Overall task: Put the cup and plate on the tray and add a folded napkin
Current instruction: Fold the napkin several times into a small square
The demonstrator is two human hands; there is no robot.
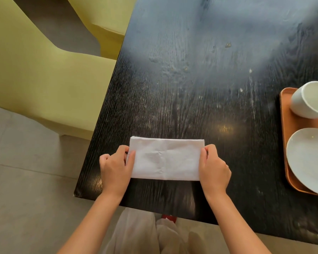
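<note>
A white napkin (165, 159) lies folded into a long rectangle on the black table, close to its near edge. My left hand (115, 168) pinches the napkin's left end and my right hand (214, 167) pinches its right end. At the far right an orange tray (285, 125) carries a white cup (309, 99) at its far end and a white plate (310, 158) at its near end. Both are partly cut off by the frame's edge.
The dark wooden table (200, 79) stretches away from me, with its left edge and near corner (75, 194) close to my left hand. Yellow-green chairs (35, 76) stand left of the table on a grey tiled floor.
</note>
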